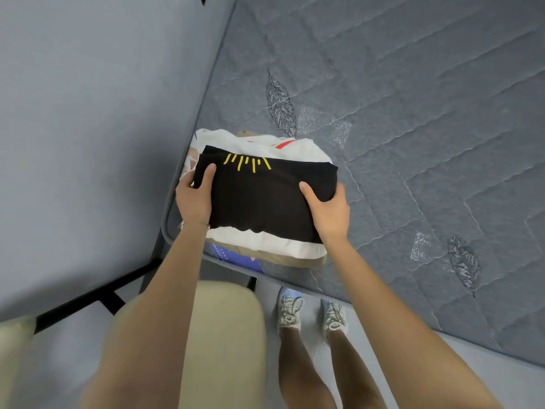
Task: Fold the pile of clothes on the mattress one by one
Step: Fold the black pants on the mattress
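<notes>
we hold the folded black shirt (262,199) on top of a stack of folded clothes at the near corner of the mattress (413,143). a white piece (265,246) lies right beneath it and a tan one (295,262) below that. our left hand (193,199) pinches the shirt's left end and our right hand (328,211) its right end. each thumb lies on top, with the fingers tucked under and out of sight.

the stack reaches the mattress rim, so we judge that an off-centre drop or a shove could tip it to the floor. pulling our fingers out quickly could drag the soft fold open.

the shirt looks like matte, limp knit, folded to a rough rectangle, with yellow printed rays along its far edge. the white piece seems thicker and carries a red mark. the mattress is grey and quilted, with stitched leaf shapes.
</notes>
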